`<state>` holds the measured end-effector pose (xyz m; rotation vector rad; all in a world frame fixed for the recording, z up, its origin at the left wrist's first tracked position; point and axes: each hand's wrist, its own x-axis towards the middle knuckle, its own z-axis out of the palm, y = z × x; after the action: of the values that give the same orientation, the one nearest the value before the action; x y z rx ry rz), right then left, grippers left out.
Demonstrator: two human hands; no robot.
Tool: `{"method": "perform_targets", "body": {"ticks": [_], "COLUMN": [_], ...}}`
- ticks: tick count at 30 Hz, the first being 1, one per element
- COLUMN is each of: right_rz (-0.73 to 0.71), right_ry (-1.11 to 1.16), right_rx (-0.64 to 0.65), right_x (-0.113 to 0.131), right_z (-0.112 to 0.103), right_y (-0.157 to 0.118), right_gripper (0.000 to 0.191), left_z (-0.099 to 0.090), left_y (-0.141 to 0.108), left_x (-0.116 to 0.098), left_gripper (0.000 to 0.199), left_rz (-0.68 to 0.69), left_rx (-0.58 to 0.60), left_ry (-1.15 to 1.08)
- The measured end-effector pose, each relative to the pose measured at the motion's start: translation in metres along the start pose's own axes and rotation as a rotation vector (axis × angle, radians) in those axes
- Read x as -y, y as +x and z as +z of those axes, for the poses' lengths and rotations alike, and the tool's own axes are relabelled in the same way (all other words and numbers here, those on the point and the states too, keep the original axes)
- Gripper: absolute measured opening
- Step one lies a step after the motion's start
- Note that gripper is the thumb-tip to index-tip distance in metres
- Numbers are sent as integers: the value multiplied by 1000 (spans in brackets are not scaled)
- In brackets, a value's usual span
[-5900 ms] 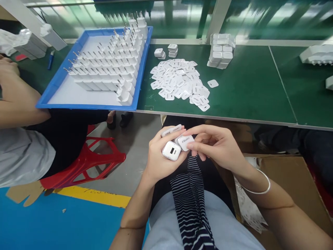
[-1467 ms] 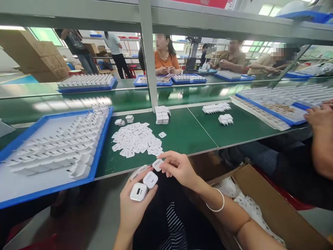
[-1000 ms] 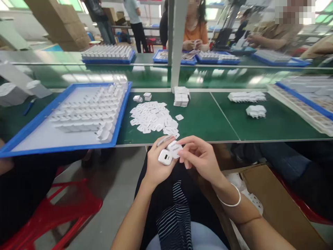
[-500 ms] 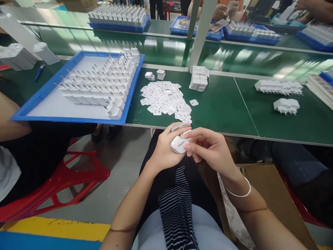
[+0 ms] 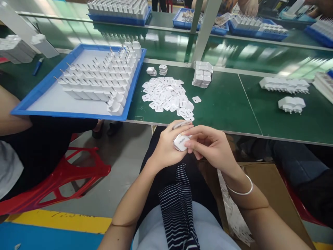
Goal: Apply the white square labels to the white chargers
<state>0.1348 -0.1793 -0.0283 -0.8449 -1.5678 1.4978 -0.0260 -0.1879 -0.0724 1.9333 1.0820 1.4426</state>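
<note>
Close to my lap, my left hand [image 5: 165,147] is closed around a small white rounded block with grey printed lettering, a charger housing [image 5: 179,142] by its look. Between the fingers of the same hand sits a thin pale plate [image 5: 183,124]. My right hand [image 5: 212,144] has its thumb and index finger pinched on the right edge of the housing, its other fingers curled. Just beyond my hands, a heap of flat white cover plates [image 5: 166,95] lies on the green bench [image 5: 229,100].
A blue tray [image 5: 104,117] at left holds rows of white plug housings [image 5: 96,80] with upright metal pins. Stacked white housings [image 5: 202,74] stand by the post. More plug pieces [image 5: 284,84] lie at right. A red stool [image 5: 85,170] and cardboard box [image 5: 273,194] flank my legs.
The view has shifted slightly, so the bench things sit a little higher and further right. Both hands keep nearly the same hold on the housing. Across the bench, a co-worker's hands have moved.
</note>
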Motion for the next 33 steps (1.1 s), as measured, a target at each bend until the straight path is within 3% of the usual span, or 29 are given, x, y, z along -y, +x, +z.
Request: {"method": "perform_targets", "body": {"ticks": [16, 23, 33], "right_rz": [32, 114, 218], "right_ry": [-104, -81, -14], "right_rx": [13, 63, 76], "right_x": [2, 7, 4], "right_z": [-2, -3, -5], "right_y": [2, 4, 6], "right_gripper": [17, 21, 31], "left_z": [-1, -4, -7], "left_y": [-1, -1, 0], "left_x": [-1, -6, -9], "left_gripper": [40, 37, 32], "left_rz": [5, -45, -18], "left_rx": [18, 54, 97], "left_ry": [22, 41, 90]}}
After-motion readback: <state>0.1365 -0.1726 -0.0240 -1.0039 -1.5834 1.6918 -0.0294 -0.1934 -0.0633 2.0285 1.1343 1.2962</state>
